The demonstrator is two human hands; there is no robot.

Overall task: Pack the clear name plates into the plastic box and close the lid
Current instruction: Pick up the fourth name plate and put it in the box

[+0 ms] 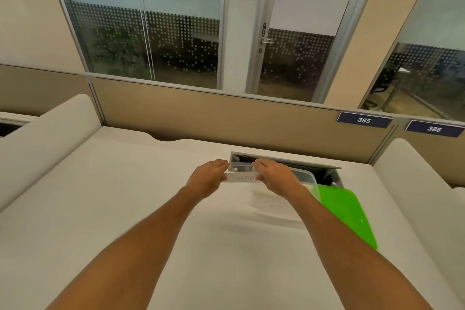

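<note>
White office surface, both hands out front: left hand and right hand pinch a clear name plate by its ends, fingers clamped on it, beside the plastic box and green lid.

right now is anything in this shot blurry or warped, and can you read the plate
Head view: wide-angle bending bows the partition and door frames. The left hand and right hand are slightly motion-blurred. The clear name plate they hold shows faint writing, too smeared to read. The green lid stays vivid, and shadows on the desk are soft.
</note>
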